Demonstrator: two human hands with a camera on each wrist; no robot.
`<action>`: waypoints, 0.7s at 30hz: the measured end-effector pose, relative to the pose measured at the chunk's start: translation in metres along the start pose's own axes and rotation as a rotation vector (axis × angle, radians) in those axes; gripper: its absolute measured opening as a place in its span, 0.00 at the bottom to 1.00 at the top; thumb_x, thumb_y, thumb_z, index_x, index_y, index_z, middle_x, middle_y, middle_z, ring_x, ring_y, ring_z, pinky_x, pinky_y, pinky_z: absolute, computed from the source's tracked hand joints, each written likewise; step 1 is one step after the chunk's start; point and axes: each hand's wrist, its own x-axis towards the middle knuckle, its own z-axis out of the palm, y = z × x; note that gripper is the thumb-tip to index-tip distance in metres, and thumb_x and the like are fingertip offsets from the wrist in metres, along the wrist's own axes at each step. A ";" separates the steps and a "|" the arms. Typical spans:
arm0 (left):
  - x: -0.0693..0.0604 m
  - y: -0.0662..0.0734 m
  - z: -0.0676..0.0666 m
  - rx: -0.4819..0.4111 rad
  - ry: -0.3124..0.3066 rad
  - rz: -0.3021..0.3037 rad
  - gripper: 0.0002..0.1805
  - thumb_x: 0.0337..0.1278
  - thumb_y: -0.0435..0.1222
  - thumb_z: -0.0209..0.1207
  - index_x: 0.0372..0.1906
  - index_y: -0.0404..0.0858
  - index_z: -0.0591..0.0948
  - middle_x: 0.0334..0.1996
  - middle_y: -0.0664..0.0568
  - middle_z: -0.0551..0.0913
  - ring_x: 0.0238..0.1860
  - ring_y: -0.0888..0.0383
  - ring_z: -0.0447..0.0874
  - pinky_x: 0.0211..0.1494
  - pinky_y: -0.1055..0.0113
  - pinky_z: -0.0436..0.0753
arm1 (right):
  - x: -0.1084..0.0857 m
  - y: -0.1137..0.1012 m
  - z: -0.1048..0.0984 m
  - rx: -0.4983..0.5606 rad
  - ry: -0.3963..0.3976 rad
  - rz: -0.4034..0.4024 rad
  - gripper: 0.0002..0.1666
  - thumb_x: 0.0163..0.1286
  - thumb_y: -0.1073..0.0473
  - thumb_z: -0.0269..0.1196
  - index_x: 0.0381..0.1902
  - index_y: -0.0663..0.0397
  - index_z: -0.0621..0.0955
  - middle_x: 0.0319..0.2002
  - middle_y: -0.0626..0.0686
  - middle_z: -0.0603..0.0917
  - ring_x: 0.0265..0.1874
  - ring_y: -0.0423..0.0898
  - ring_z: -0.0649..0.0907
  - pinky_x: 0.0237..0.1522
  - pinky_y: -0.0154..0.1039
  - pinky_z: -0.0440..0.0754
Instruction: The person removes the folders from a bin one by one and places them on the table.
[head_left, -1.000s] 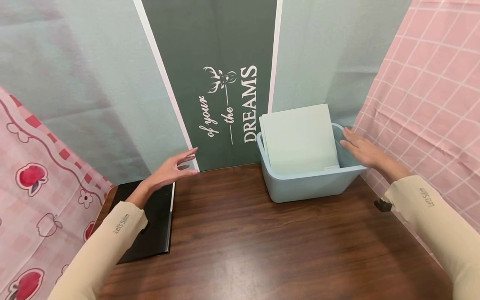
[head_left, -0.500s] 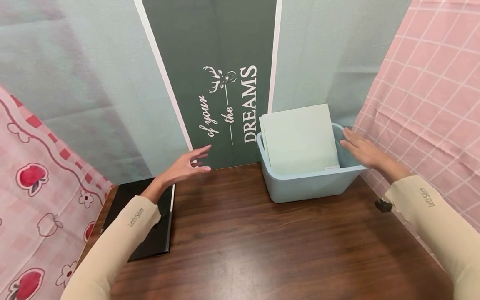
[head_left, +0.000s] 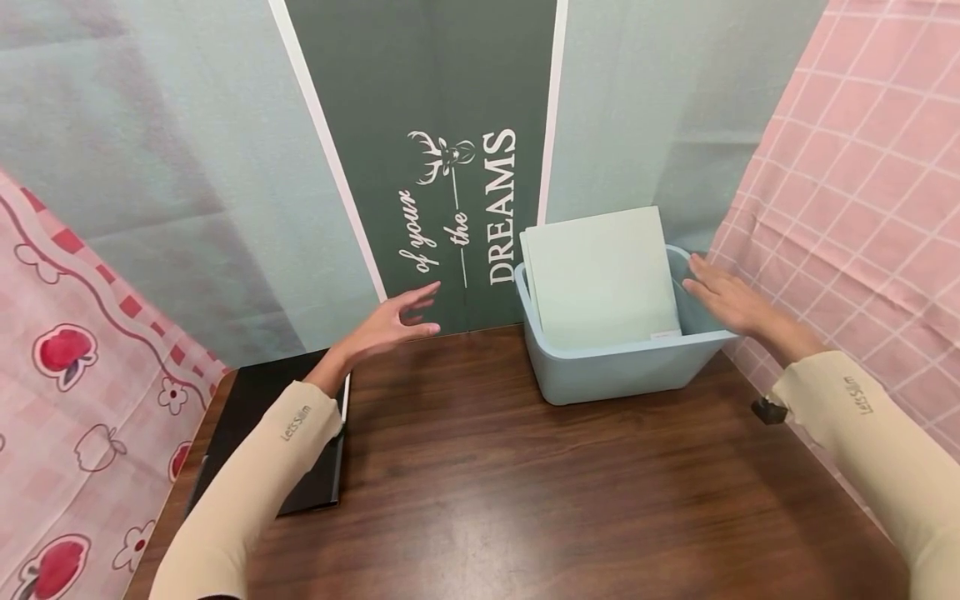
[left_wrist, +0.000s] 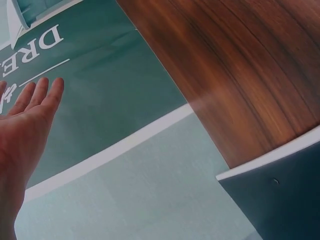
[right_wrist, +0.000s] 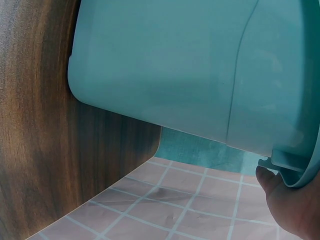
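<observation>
1. a flat, glossy black folder [head_left: 247,408] is lying leftmost.
2. the bare left hand [head_left: 382,327] is hovering relaxed, empty.
3. a pale-blue rectangular plastic bin [head_left: 615,373] is holding leaning pale-green flat panels [head_left: 603,279].
4. the bare right hand [head_left: 726,298] is touching its right rim, fingers straight; pushing hard could be toppling the panels.
5. counting: one folder, one bin, at least two panels.

Bin [head_left: 630,375]: smooth satin plastic. Pale panels [head_left: 600,279]: matt, smooth. Table [head_left: 480,450]: wood-grained, softly glossy. Black folder [head_left: 251,404]: smooth, slight sheen. Pink grid curtain [head_left: 855,167]: creased cloth. Sleeves [head_left: 862,450]: matt cloth.
</observation>
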 end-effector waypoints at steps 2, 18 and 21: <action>0.004 0.001 0.001 -0.009 0.000 0.010 0.44 0.68 0.41 0.70 0.84 0.50 0.63 0.83 0.47 0.62 0.80 0.47 0.65 0.78 0.41 0.68 | 0.000 0.001 0.000 -0.003 0.006 -0.001 0.42 0.90 0.45 0.37 0.82 0.75 0.45 0.82 0.73 0.41 0.81 0.75 0.46 0.80 0.69 0.42; 0.039 0.016 0.017 -0.074 -0.023 0.041 0.42 0.71 0.38 0.68 0.84 0.48 0.63 0.83 0.47 0.62 0.80 0.46 0.64 0.78 0.47 0.70 | -0.001 0.001 0.000 0.006 0.012 0.003 0.42 0.90 0.45 0.37 0.82 0.74 0.45 0.82 0.73 0.42 0.81 0.75 0.46 0.81 0.68 0.40; 0.046 0.019 0.021 -0.092 -0.023 0.044 0.41 0.71 0.37 0.67 0.84 0.48 0.63 0.83 0.46 0.62 0.80 0.44 0.64 0.79 0.46 0.69 | -0.001 -0.001 0.000 0.014 0.005 0.008 0.42 0.90 0.45 0.37 0.82 0.74 0.44 0.82 0.73 0.42 0.81 0.75 0.46 0.81 0.68 0.40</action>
